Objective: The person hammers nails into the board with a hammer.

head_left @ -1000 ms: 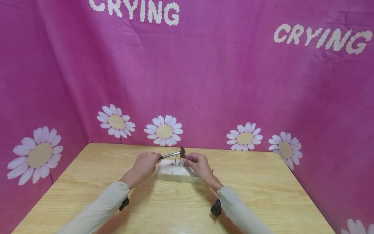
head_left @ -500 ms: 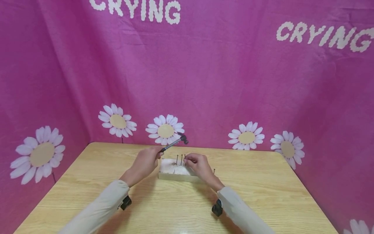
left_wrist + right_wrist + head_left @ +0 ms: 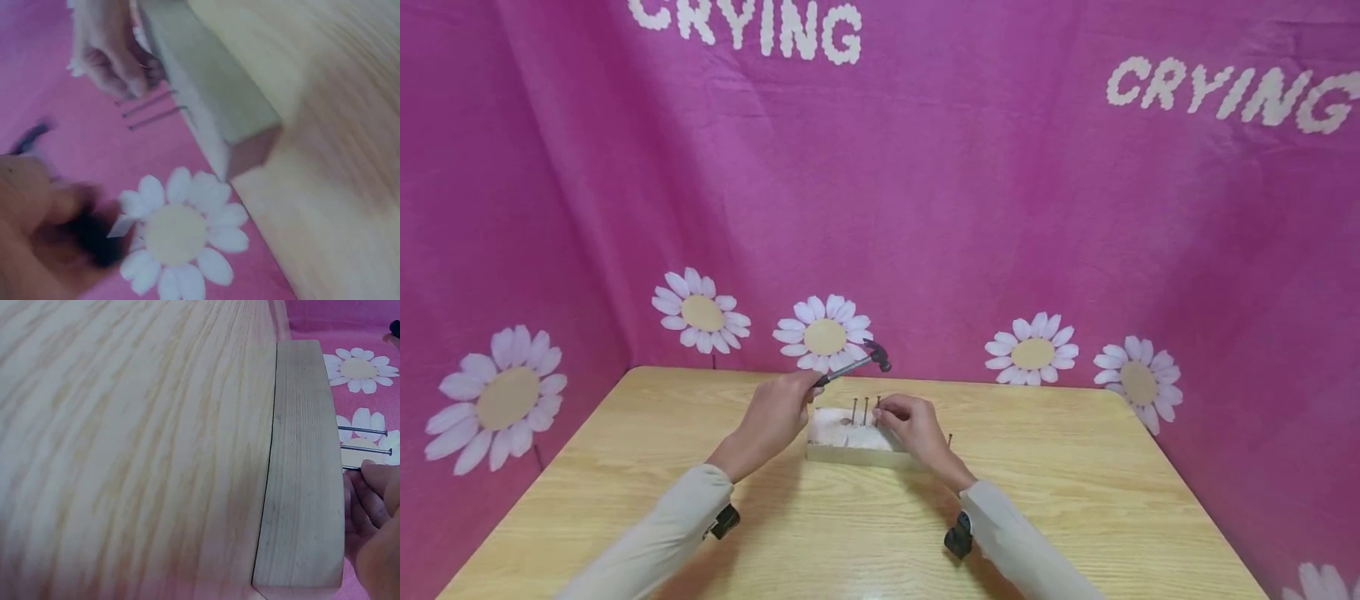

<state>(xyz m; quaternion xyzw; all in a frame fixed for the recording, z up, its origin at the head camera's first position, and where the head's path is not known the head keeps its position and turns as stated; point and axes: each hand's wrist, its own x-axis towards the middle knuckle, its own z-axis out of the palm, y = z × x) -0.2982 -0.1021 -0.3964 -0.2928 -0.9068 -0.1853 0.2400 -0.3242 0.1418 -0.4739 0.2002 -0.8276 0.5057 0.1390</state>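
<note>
Pink cloth [image 3: 962, 208] at the back and on both sides, creased in places, printed with white daisies [image 3: 824, 337] and, higher up, with white lettering [image 3: 1232, 93] reading CRYING; before it, a pale wood-grain table [image 3: 820, 533] with rounded far corners; on it, towards the far edge, a wooden block [image 3: 857, 457] lying flat, whitish on top, marked with a dark round spot [image 3: 846, 422].

Upright in the block, a short row of nails: left nail [image 3: 853, 411] and middle nail [image 3: 865, 412] near each other, bare along their shanks; right nail [image 3: 878, 401] pinched between thumb and finger of the right hand [image 3: 913, 423], lower part partly covered by the fingertips; right end of the block hidden from the head view by the same hand; past that wrist, one more nail [image 3: 950, 438] upright, foot out of sight, footing impossible to tell.

Round the black handle of the hammer [image 3: 852, 366], the curled fingers of the left hand [image 3: 777, 414], beside and above the block's left end; hammer tilted upward to the right, head above the nails and apart from them, seen against cloth and daisy; hammer and left hand blurred in the left wrist view.

Pale sleeves [image 3: 647, 533] on both arms; at each wrist, a small black device [image 3: 958, 536]; arm shadows on the table.
</note>
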